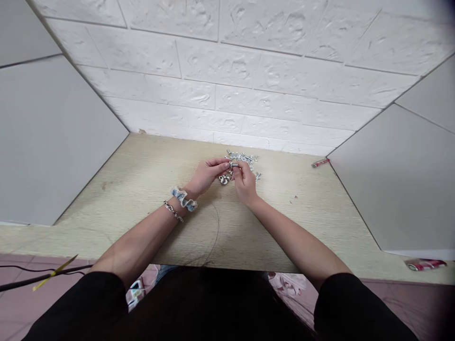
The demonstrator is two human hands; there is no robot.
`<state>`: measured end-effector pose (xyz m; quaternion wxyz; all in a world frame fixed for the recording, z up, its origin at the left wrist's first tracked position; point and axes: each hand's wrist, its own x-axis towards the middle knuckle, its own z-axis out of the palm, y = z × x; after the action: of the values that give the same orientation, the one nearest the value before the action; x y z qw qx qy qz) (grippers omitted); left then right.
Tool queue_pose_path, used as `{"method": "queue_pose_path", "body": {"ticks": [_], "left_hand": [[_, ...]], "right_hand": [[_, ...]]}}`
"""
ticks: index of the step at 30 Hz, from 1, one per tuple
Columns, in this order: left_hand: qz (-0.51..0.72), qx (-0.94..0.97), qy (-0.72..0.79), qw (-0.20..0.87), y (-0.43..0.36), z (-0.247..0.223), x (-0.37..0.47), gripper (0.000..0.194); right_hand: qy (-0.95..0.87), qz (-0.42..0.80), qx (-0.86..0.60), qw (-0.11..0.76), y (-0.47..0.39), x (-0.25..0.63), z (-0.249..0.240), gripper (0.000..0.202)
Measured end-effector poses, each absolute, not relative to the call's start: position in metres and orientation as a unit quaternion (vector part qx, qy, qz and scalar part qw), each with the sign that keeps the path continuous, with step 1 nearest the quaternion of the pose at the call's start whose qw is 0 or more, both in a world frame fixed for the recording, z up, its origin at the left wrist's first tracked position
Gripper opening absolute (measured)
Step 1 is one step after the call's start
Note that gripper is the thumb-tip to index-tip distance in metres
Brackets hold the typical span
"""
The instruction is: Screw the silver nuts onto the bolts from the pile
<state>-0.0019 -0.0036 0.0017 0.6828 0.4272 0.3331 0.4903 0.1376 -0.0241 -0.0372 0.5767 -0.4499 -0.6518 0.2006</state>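
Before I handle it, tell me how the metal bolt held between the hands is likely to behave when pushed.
The bolt looks like shiny metal, so it is probably stiff and rather heavy for its size. Its slim, seemingly round shape suggests it may roll if laid down and pushed.

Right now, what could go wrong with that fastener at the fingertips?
1. The small bolt-like piece is pinched between left grip and right grip; it could slip and get lost among the similar loose hardware just behind.
2. The shiny round pieces lie loose close by the fingers, so a stray brush might scatter them across the tabletop.
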Motion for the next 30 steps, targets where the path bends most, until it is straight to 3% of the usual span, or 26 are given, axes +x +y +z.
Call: {"method": "queue_pose_path", "body": {"ticks": [9, 30], "left_hand": [[0.476, 0.439, 0.328, 0.688, -0.003, 0.003, -0.004, 0.031], [0.473, 0.477, 0.351, 0.652, 0.001, -0.009, -0.004, 0.034]], "right_hand": [[-0.603, 0.300, -0.435, 0.598, -0.023, 0.133, -0.043, 0.023], [-0.651, 0.243, -0.475, 0.540, -0.024, 0.138, -0.033, 0.035]]}}
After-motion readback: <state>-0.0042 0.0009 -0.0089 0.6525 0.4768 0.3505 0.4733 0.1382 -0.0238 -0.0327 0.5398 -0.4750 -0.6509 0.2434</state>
